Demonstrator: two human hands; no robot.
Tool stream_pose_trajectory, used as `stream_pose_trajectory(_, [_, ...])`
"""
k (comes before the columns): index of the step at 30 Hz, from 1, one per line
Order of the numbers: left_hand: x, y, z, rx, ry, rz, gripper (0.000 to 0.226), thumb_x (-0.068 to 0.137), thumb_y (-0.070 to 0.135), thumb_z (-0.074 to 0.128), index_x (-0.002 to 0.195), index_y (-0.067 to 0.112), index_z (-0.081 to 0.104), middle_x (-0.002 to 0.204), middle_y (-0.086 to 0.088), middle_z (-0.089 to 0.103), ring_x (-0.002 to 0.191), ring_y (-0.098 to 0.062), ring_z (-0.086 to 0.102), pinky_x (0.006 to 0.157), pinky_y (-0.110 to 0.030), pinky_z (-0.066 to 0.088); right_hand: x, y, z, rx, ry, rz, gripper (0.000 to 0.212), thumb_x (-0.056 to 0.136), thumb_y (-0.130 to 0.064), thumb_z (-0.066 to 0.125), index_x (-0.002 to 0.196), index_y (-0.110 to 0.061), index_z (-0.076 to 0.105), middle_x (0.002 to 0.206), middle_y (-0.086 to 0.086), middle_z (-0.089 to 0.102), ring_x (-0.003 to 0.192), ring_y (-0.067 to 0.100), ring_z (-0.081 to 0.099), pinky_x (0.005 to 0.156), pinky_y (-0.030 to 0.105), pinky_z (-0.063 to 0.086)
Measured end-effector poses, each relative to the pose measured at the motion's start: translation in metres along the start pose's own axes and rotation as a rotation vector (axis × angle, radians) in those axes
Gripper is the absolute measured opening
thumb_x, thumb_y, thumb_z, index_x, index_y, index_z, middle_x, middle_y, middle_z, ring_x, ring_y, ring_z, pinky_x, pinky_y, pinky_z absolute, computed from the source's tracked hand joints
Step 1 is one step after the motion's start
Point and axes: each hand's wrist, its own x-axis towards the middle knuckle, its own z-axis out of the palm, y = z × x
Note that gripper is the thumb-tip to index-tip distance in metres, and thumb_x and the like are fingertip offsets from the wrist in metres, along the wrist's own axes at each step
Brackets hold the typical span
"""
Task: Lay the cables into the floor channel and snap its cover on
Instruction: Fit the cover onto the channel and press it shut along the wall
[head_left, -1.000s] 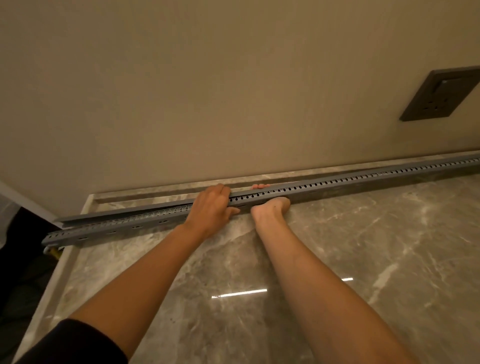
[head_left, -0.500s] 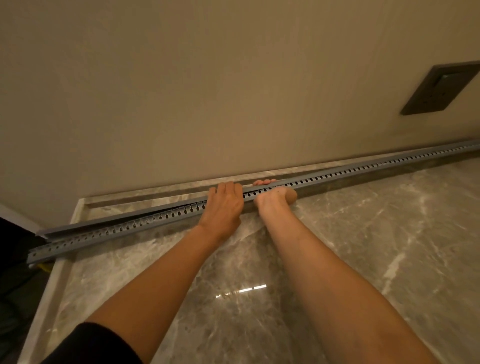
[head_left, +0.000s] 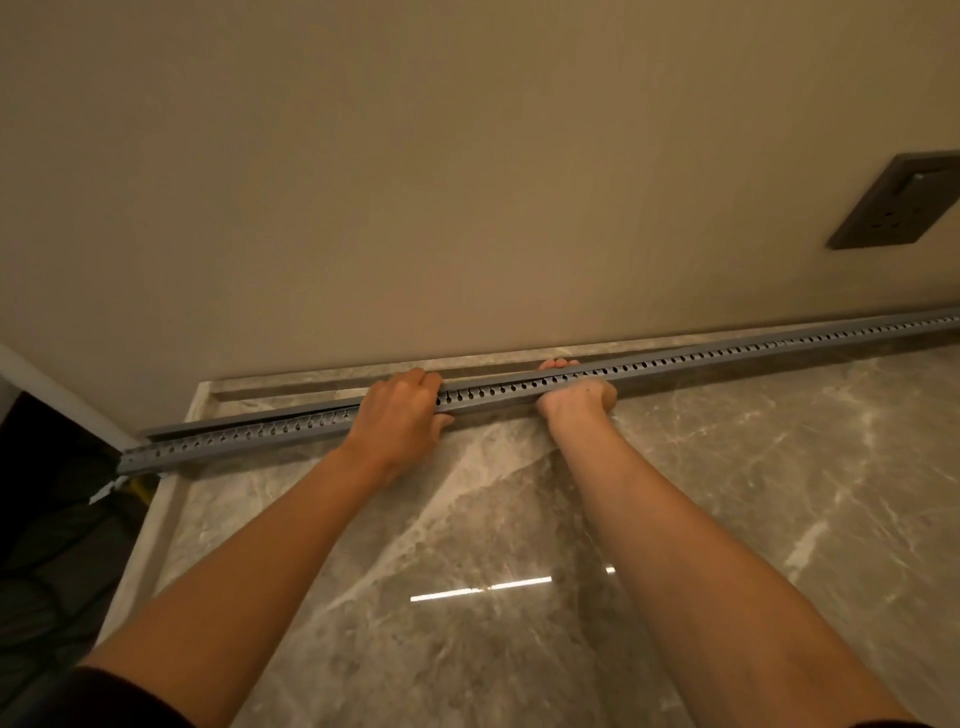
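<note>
the long grey channel (head_left: 753, 353) lies on the marble floor (head_left: 727, 519) along the far wall, its slotted side facing near. the left hand (head_left: 400, 415) curls its fingers over the top edge, thumb tucked under. the right hand (head_left: 576, 397), just to its right, wraps round the same piece, fingertips (head_left: 558, 364) showing on the far side. both hold it firmly. left of the hands the plain cover (head_left: 249, 423) stands apart from the channel with a gap between them; right of the hands the two look closed together. so the left stretch seems still unsnapped. no cables show — whether any lie inside, i cannot tell.
</note>
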Motion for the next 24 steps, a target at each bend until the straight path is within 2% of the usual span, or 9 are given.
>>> stream_pose_trajectory(1, [-0.003, -0.005, -0.001, -0.006, -0.001, -0.012, 0.039, 0.094, 0.033, 0.052, 0.122, 0.006, 0.050, 0.126, -0.011, 0.056, 0.113, -0.028, 0.054, 0.091, -0.035, 0.044, 0.000, 0.002, 0.002, 0.135, -0.013, -0.017, 0.038, 0.100, -0.019, 0.028, 0.063, -0.013, 0.035, 0.065, 0.002, 0.040, 0.040, 0.018, 0.049, 0.047, 0.012, 0.042])
stream_pose_trajectory(3, [-0.006, -0.008, -0.001, -0.031, 0.001, -0.024, 0.040, 0.094, 0.033, 0.053, 0.123, 0.005, 0.051, 0.126, -0.012, 0.056, 0.114, -0.028, 0.053, 0.093, -0.035, 0.043, 0.005, 0.008, 0.003, 0.252, -0.005, 0.032, 0.043, 0.100, -0.023, 0.017, 0.067, -0.010, 0.040, 0.065, 0.007, 0.045, 0.049, 0.020, 0.043, 0.051, 0.027, 0.044])
stream_pose_trajectory(5, [-0.008, -0.009, 0.001, -0.051, 0.015, -0.032, 0.041, 0.094, 0.032, 0.053, 0.123, 0.004, 0.050, 0.127, -0.012, 0.056, 0.115, -0.028, 0.053, 0.095, -0.035, 0.042, 0.004, 0.017, 0.005, 0.273, 0.010, 0.055, 0.045, 0.100, -0.023, 0.016, 0.065, -0.010, 0.041, 0.063, 0.008, 0.045, 0.050, 0.021, 0.042, 0.050, 0.029, 0.044])
stream_pose_trajectory(11, [0.000, -0.010, 0.007, -0.103, 0.014, -0.016, 0.036, 0.096, 0.029, 0.049, 0.122, 0.006, 0.047, 0.126, -0.011, 0.052, 0.117, -0.028, 0.048, 0.098, -0.036, 0.037, -0.015, 0.051, 0.009, 0.209, -0.104, 0.116, 0.048, 0.100, -0.027, 0.016, 0.063, -0.010, 0.041, 0.060, 0.008, 0.043, 0.050, 0.022, 0.043, 0.054, 0.030, 0.044])
stream_pose_trajectory(17, [0.004, -0.008, 0.012, -0.151, 0.067, 0.008, 0.034, 0.094, 0.024, 0.053, 0.121, 0.005, 0.047, 0.125, -0.011, 0.052, 0.118, -0.026, 0.045, 0.099, -0.032, 0.033, -0.014, 0.054, 0.028, 0.175, 0.173, 0.064, 0.038, 0.095, -0.017, 0.021, 0.060, -0.012, 0.036, 0.059, 0.008, 0.039, 0.047, 0.020, 0.036, 0.049, 0.029, 0.037])
stream_pose_trajectory(19, [0.007, -0.008, 0.013, -0.164, 0.080, 0.003, 0.033, 0.093, 0.022, 0.054, 0.120, 0.005, 0.048, 0.124, -0.011, 0.054, 0.118, -0.026, 0.046, 0.100, -0.032, 0.033, -0.014, 0.051, 0.030, 0.186, 0.135, 0.070, 0.034, 0.094, -0.016, 0.023, 0.062, -0.013, 0.033, 0.060, 0.007, 0.039, 0.050, 0.020, 0.036, 0.053, 0.026, 0.035])
stream_pose_trajectory(21, [0.009, -0.008, 0.013, -0.186, 0.093, -0.003, 0.033, 0.092, 0.021, 0.057, 0.119, 0.003, 0.050, 0.122, -0.012, 0.056, 0.116, -0.027, 0.049, 0.100, -0.033, 0.035, -0.008, 0.047, 0.025, 0.342, 0.150, 0.104, 0.034, 0.094, -0.014, 0.032, 0.060, -0.017, 0.034, 0.045, 0.006, 0.046, 0.040, 0.021, 0.044, 0.048, 0.016, 0.038])
stream_pose_trajectory(22, [0.009, -0.007, 0.013, -0.197, 0.101, -0.002, 0.032, 0.091, 0.020, 0.058, 0.117, 0.003, 0.052, 0.121, -0.013, 0.057, 0.114, -0.027, 0.050, 0.099, -0.033, 0.035, -0.011, 0.045, 0.025, 0.197, 0.116, 0.073, 0.037, 0.094, -0.013, 0.037, 0.059, -0.021, 0.035, 0.038, 0.008, 0.050, 0.041, 0.023, 0.052, 0.044, 0.011, 0.039])
stream_pose_trajectory(24, [0.009, -0.007, 0.012, -0.213, 0.117, 0.002, 0.030, 0.090, 0.018, 0.060, 0.114, 0.001, 0.054, 0.118, -0.014, 0.060, 0.111, -0.028, 0.052, 0.097, -0.033, 0.037, -0.013, 0.049, 0.025, 0.277, 0.171, 0.070, 0.039, 0.095, -0.015, 0.032, 0.056, -0.018, 0.033, 0.041, 0.007, 0.045, 0.036, 0.022, 0.042, 0.043, 0.016, 0.037])
